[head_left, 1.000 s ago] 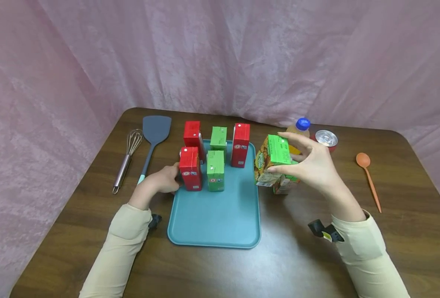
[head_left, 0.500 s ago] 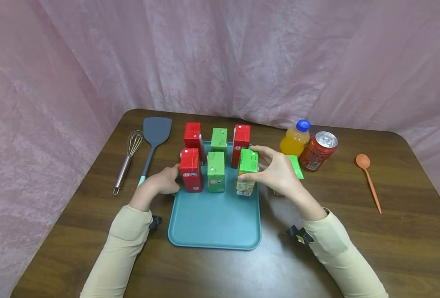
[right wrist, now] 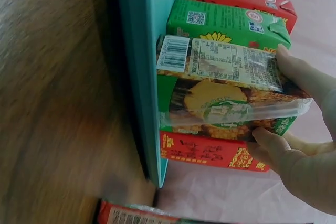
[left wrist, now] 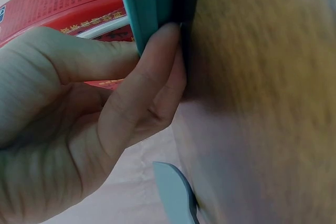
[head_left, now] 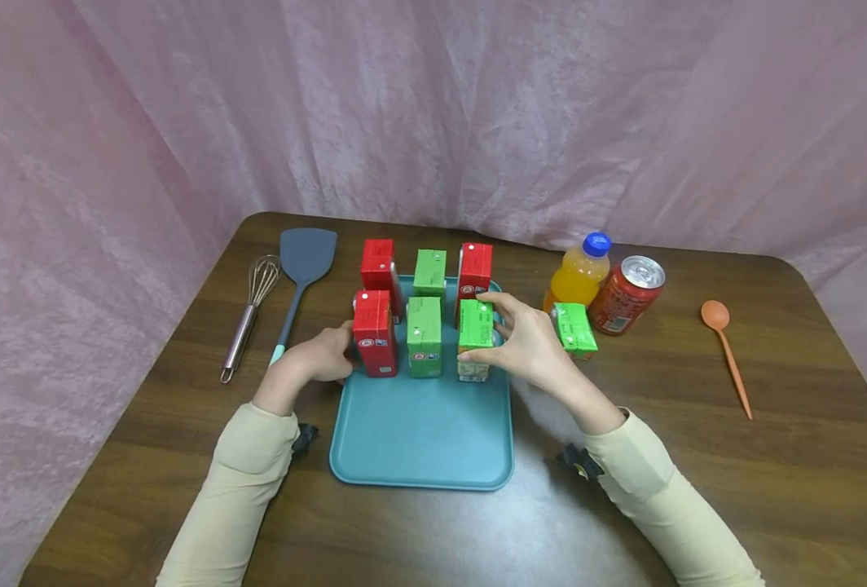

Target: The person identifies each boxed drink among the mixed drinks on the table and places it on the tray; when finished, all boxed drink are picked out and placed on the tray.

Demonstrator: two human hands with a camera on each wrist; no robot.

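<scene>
My left hand [head_left: 322, 356] pinches the left rim of a blue-green tray [head_left: 422, 440], thumb above and fingers outside it in the left wrist view. My right hand [head_left: 532, 338] grips a juice carton [head_left: 475, 326] near its bright green top, over the tray's right side. That carton has brown pictured sides and a straw in a clear sleeve, as the right wrist view shows. Left of it stand a green carton [head_left: 424, 338] and a red carton [head_left: 375, 334]. Behind them are another red carton [head_left: 379, 265], a green one [head_left: 430, 269] and a third red one [head_left: 475, 265].
Right of the tray are another green-topped carton [head_left: 574, 328], an orange drink bottle [head_left: 578, 273] with a blue cap, a red can [head_left: 624, 300] and an orange spoon [head_left: 727, 355]. To the left lie a whisk [head_left: 248, 322] and a grey spatula [head_left: 305, 257].
My right hand has carried the juice carton leftward from beside the bottle onto the tray's right side, lining it up beside the front green carton. My left hand has stayed at the tray's rim.
</scene>
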